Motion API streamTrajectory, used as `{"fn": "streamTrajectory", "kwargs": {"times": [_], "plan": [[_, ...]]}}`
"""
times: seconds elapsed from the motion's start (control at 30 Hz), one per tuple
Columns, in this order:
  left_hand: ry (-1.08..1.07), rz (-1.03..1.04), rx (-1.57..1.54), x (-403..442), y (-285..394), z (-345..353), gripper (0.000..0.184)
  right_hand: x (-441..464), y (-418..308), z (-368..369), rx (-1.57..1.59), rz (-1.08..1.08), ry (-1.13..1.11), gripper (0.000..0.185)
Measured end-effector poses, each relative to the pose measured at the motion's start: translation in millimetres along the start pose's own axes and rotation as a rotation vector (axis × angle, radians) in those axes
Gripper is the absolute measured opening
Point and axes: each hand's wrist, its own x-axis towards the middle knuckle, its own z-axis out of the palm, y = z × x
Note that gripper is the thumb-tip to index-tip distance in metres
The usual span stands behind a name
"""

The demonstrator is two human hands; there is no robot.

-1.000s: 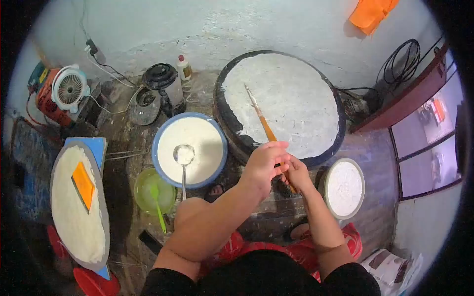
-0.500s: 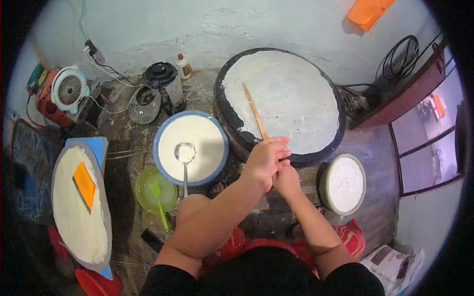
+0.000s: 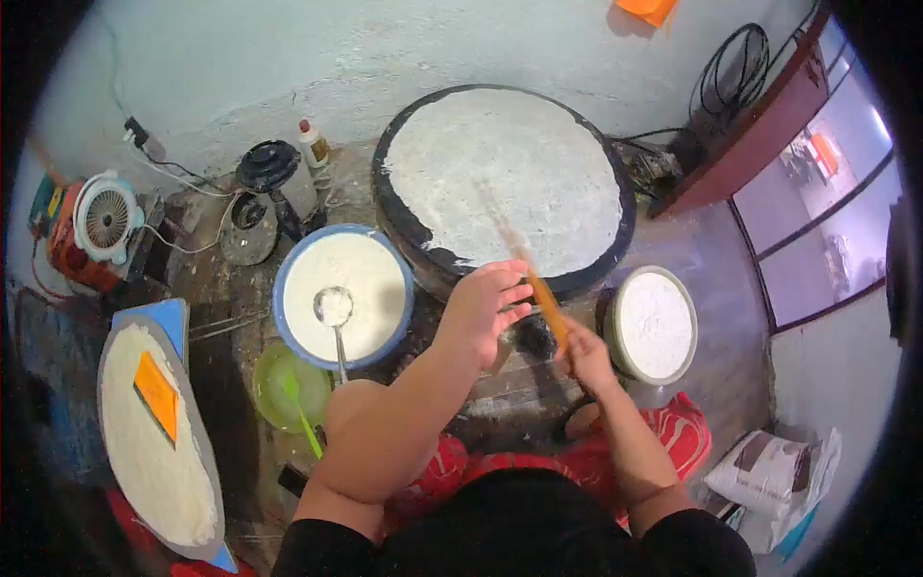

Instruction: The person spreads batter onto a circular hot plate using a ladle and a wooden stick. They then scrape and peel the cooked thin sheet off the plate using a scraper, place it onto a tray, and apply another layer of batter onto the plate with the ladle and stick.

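Ladle (image 3: 334, 306) in basin (image 3: 278, 296), front left of griddle (image 3: 406, 225), tub (image 3: 614, 348) at front right.

one head-worn camera, looking forward and down, framing left hand (image 3: 486, 310) and right hand (image 3: 586, 356) at near range, facing wall (image 3: 385, 53) behind round plate (image 3: 413, 227)

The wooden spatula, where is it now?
Just right of centre in the head view, the wooden spatula is in the right hand, pointing toward the griddle.
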Motion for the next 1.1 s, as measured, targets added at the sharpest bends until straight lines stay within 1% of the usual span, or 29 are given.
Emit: {"fn": "streamTrajectory", "kwargs": {"times": [0.03, 0.07, 0.17, 0.2, 0.37, 0.43, 0.47, 0.57, 0.6, 0.67, 0.7, 0.77, 0.8, 0.83, 0.9, 0.93, 0.97, 1.03, 1.07, 1.1], "plan": [[0.003, 0.01, 0.002, -1, 0, 0, 0.031, -1, 4, -7, 0.118, 0.059, 0.116, 0.035], [-0.006, 0.013, 0.018, -3, 1, 0, 0.033, -3, 6, -16, 0.116, 0.084, 0.237, 0.035], [0.008, 0.013, 0.035, -1, 0, -1, 0.033, -11, 4, -22, 0.111, 0.036, 0.229, 0.035], [-0.003, 0.012, 0.04, -4, 1, 2, 0.031, -10, 16, -17, 0.14, 0.01, 0.214, 0.035], [-0.027, 0.016, 0.037, 0, -4, -1, 0.029, -13, 1, 5, 0.178, 0.079, 0.135, 0.036], [-0.027, 0.016, 0.039, 0, -5, -1, 0.028, -10, 0, 11, -0.122, 0.085, 0.218, 0.038], [-0.019, 0.017, 0.033, 0, -5, -1, 0.028, -11, 0, 12, -0.12, 0.086, 0.217, 0.038], [-0.006, 0.016, 0.015, 0, -3, -2, 0.027, -15, -9, 16, -0.882, -0.208, 0.362, 0.049], [-0.001, 0.012, 0.003, -1, -2, -2, 0.027, -17, -12, 16, -0.881, -0.208, 0.359, 0.049], [0.008, 0.008, 0.002, 1, -1, -3, 0.027, -18, -19, 10, -1.195, -0.037, 0.288, 0.057], [0.012, 0.003, 0.002, 1, -1, -3, 0.028, -14, -20, 6, -1.191, -0.033, 0.291, 0.057], [0.008, 0.002, -0.003, 1, -1, -4, 0.028, -3, -19, -6, -1.302, 0.017, 0.3, 0.064], [0.006, 0.005, -0.011, 0, -2, -4, 0.028, 2, -15, -8, -1.287, -0.012, 0.354, 0.057], [0.004, 0.004, -0.01, -1, -2, -3, 0.028, 4, -11, -8, -1.286, -0.01, 0.356, 0.057], [-0.009, 0.009, 0.012, -1, -1, -3, 0.028, 3, -5, -4, -0.797, -0.277, 0.333, 0.046], [-0.008, 0.011, 0.009, -1, -1, -4, 0.028, -2, -7, 4, -0.567, -0.242, 0.326, 0.037], [-0.006, 0.016, 0.005, -1, -1, -5, 0.028, -9, -7, 8, -0.568, -0.243, 0.324, 0.037], [-0.008, 0.016, 0.004, -1, -2, -4, 0.028, -25, -2, 11, -0.508, -0.199, 0.199, 0.038], [-0.003, 0.011, 0.002, -1, -1, -4, 0.027, -25, 11, 8, -0.355, -0.337, 0.18, 0.039], [0.003, 0.008, -0.001, -1, -1, -3, 0.027, -27, 19, -2, -0.356, -0.336, 0.185, 0.039]]}}
